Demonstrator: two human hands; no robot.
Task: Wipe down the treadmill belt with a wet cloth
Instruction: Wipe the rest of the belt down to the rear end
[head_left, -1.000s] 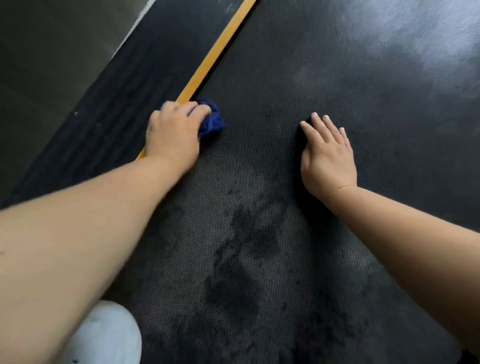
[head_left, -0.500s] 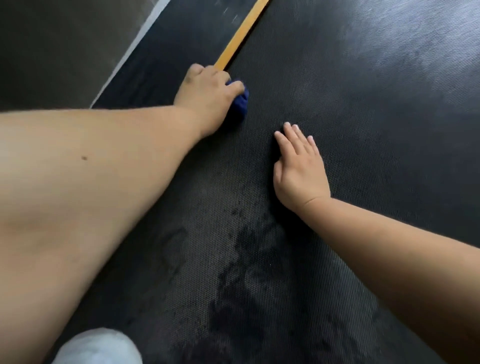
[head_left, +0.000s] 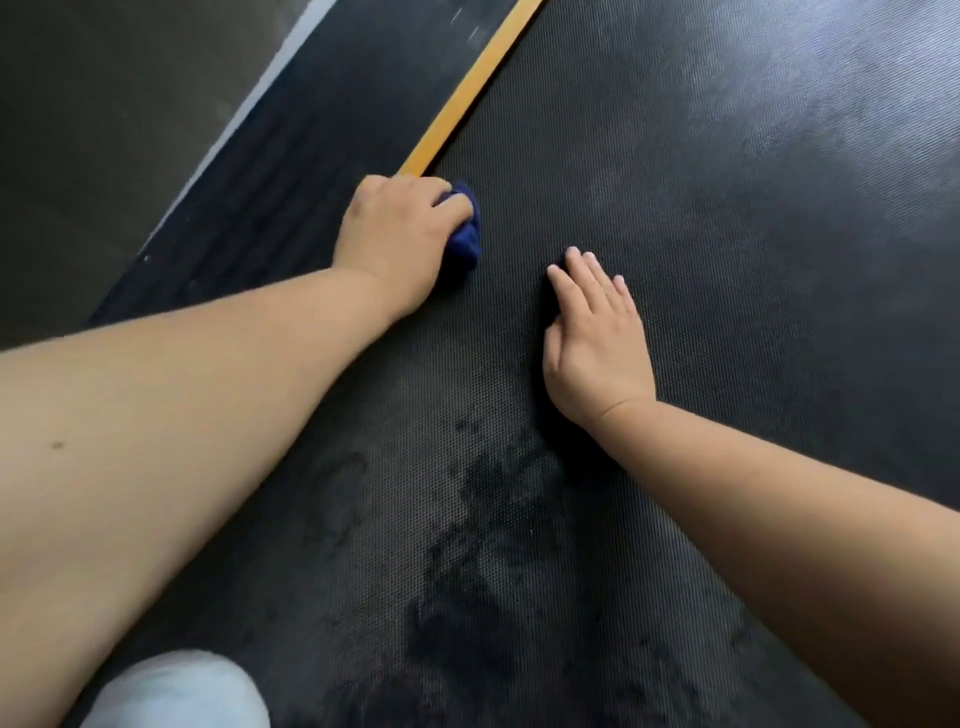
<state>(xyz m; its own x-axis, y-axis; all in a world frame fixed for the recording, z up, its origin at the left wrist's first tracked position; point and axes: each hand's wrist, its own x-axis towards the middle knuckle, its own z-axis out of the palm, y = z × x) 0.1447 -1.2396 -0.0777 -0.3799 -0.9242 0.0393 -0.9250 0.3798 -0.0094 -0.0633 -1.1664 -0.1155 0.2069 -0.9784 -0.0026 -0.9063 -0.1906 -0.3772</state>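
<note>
The black textured treadmill belt (head_left: 701, 218) fills most of the view, with darker wet patches near the bottom middle. My left hand (head_left: 395, 234) presses a bunched dark blue cloth (head_left: 466, 235) onto the belt beside the yellow strip (head_left: 467, 88) at the belt's left edge. Only the cloth's right side shows past my fingers. My right hand (head_left: 597, 338) lies flat on the belt, palm down, fingers together, a short way right of the cloth and holding nothing.
Left of the yellow strip runs the treadmill's black ribbed side rail (head_left: 291, 171), then a pale edge and grey floor (head_left: 104, 104). A knee in white cloth (head_left: 176, 691) shows at the bottom left.
My left hand slid the cloth forward along the yellow strip, then drew it back a little toward me. My right hand stayed flat on the belt.
</note>
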